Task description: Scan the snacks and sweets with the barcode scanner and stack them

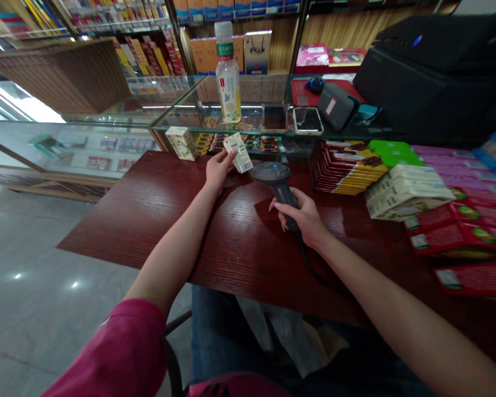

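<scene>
My left hand (218,170) is closed on a small white and green pack (238,152), held tilted just above the dark red wooden table (149,215). My right hand (303,216) grips the handle of a dark handheld barcode scanner (275,179), its head with a blue light pointing at the pack, a short gap between them. The scanner's cable runs back under my right wrist. A second white pack (182,142) stands on the table to the left of my left hand.
A glass counter (256,124) behind the table carries a drink bottle (227,74), a phone (308,120), a grey pouch (336,106) and a black machine (434,71). Stacked cartons (347,168) and white (405,190) and red packs (458,231) fill the table's right side. Tiled floor lies left.
</scene>
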{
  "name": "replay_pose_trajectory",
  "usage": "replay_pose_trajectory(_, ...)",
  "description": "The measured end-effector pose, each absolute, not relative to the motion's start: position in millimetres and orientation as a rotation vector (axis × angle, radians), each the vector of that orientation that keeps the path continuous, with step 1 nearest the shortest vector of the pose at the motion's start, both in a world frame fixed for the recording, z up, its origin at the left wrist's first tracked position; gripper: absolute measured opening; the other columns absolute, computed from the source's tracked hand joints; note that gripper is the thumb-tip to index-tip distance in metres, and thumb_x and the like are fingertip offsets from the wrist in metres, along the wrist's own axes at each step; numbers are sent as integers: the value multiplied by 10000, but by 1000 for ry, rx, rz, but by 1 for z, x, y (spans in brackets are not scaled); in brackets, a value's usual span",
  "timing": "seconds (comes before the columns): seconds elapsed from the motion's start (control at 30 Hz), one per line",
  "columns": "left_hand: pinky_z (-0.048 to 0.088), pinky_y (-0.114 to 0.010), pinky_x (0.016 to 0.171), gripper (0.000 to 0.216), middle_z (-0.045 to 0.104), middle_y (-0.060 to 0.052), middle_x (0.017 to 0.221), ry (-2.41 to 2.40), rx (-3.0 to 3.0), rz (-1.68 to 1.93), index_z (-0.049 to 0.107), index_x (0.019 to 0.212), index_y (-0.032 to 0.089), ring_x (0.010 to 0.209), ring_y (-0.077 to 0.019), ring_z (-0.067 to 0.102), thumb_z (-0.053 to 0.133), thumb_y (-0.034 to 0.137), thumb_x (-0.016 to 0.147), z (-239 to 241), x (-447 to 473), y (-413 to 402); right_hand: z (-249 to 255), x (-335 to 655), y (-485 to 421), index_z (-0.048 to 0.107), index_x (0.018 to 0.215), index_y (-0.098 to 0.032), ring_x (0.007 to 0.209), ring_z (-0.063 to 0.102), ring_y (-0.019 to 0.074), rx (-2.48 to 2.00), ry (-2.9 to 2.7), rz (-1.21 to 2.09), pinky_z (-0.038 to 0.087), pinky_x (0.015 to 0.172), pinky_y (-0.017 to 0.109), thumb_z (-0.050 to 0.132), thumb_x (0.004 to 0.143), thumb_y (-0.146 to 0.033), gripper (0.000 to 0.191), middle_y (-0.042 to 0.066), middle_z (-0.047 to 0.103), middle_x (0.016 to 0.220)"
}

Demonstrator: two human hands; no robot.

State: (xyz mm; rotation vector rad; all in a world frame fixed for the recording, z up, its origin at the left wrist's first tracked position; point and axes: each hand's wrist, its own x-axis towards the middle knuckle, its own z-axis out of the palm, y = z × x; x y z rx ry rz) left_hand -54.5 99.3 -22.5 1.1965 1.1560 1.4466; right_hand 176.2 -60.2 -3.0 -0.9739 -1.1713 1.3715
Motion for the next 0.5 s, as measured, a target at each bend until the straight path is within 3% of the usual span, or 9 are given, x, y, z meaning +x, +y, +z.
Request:
replay_pose_trajectory(0.23,647,-371,936,263,817,-59,1071,1183,1197,1451,750,1088,201,1054,-221,782,760,414,935,-22,-52,97,-6,178,-58,647,972,-221,440,510,74,-960,-1216,1373,444,356,226,894,778,-398,361,-6,729,810)
replay_pose_trajectory(0.4,632,-405,978,540,812,-82,1132,1030,1219,1409,674,1294,218,1072,-230,783,854,475,854,-25,-63,100,-8,178,-58,657,944,-220,444,514,74,-967,-1184,1333,471,372,234,908,770,-425,369,1,731,825)
replay_pose_trajectory(0.5,604,-399,1032,673,789,-90,1253,885,1291,1270,688,1312,225,1149,-237,759,921,528,757,-24,-80,98,-10,181,-56,651,953,-224,438,536,77,-961,-1119,1307,470,369,232,905,770,-426,372,-8,731,839)
